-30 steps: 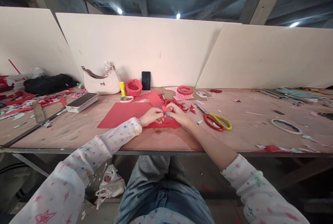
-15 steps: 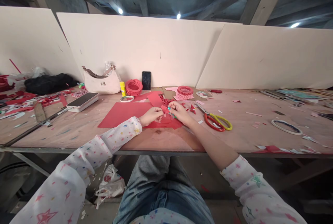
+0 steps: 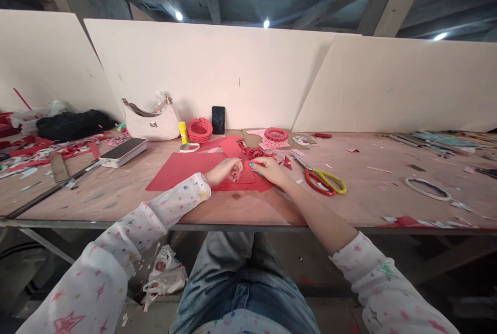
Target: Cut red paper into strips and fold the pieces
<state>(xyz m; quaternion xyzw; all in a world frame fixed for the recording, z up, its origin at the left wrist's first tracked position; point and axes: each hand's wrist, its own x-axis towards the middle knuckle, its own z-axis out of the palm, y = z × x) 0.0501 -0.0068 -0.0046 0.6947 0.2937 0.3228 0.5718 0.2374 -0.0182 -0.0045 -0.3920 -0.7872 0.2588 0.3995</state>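
Note:
My left hand (image 3: 226, 170) has its fingers curled closed over the large red paper sheet (image 3: 176, 168); whether anything is in them is hidden. Close to its right, my right hand (image 3: 268, 169) pinches a small piece of red paper (image 3: 247, 164) between thumb and fingers. Smaller red paper pieces lie beneath both hands. Just beyond them is a heap of folded red paper bits (image 3: 256, 153). Scissors (image 3: 322, 177) with red and yellow handles lie to the right of my right hand.
Behind stand a red woven paper ring (image 3: 199, 130), a pink-and-red one (image 3: 276, 138), a yellow glue stick (image 3: 183, 132), a phone (image 3: 218, 120) and a white handbag (image 3: 152, 121). Tape rolls (image 3: 427, 189) and scraps lie about. White boards (image 3: 217, 70) close off the back.
My hands have moved slightly apart, the left drawing back a little to the left. The small red paper stays at my right fingertips, lower and flatter than before.

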